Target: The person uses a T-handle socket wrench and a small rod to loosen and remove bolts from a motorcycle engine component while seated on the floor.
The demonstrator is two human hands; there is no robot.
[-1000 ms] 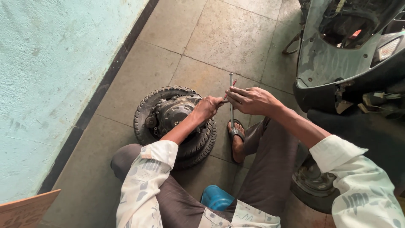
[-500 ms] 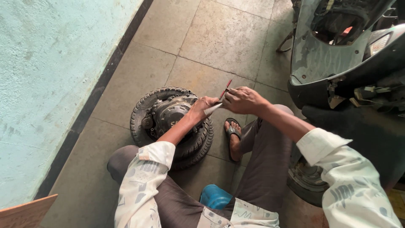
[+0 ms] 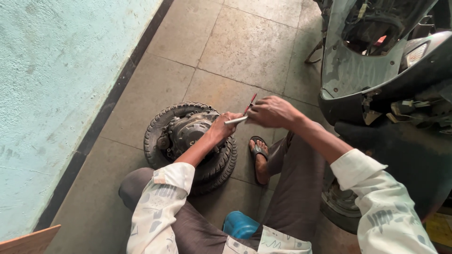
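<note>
A small scooter wheel (image 3: pixel 162 126) with a metal hub and engine part (image 3: pixel 190 130) in its middle lies flat on the tiled floor in front of me. My left hand (image 3: pixel 223 126) hovers over the wheel's right side and grips a short silver metal rod (image 3: pixel 236 120). My right hand (image 3: pixel 272 112) is just to its right and holds a thin tool with a red handle (image 3: pixel 251 102), tilted up and to the right. The two hands nearly touch above the wheel's edge.
A grey scooter (image 3: pixel 376 80) with open body panels stands at the right, its wheel (image 3: pixel 341 207) by my right leg. My sandalled foot (image 3: pixel 259 157) rests beside the tyre. A blue stool (image 3: pixel 241 225) sits under me. A pale green wall (image 3: pixel 52 84) runs along the left.
The thin tool in my right hand has tilted from upright to slanting right. Both hands stayed together over the wheel; the view shifted slightly.
</note>
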